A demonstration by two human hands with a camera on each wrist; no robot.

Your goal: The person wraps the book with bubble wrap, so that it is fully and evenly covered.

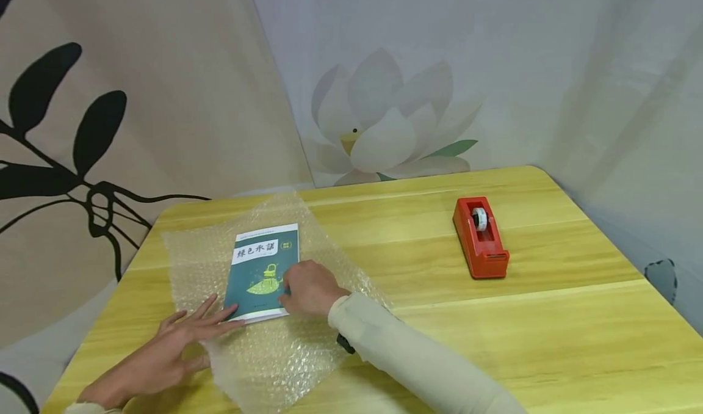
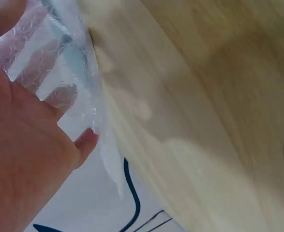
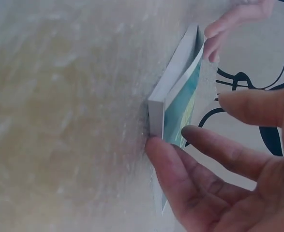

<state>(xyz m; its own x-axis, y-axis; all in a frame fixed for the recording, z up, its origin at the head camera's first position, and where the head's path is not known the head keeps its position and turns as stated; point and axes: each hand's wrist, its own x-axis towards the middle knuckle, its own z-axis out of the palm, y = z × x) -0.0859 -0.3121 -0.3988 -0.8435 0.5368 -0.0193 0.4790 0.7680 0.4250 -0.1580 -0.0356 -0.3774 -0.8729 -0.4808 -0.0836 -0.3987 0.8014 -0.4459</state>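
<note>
A teal book with a white title label and a yellow-green picture lies face up on a sheet of bubble wrap. My right hand is at the book's right edge, its curled fingers against the spine side and over the cover. In the right wrist view, fingertips meet the side of the book, whose cover stands slightly raised from the pages. My left hand has its fingers spread, with fingertips on the book's lower left corner. Through the bubble wrap, some left fingers show in the left wrist view.
A red tape dispenser with a small roll stands on the right side of the wooden table. Behind the table's far edge hangs a printed cloth with a lotus and dark leaves.
</note>
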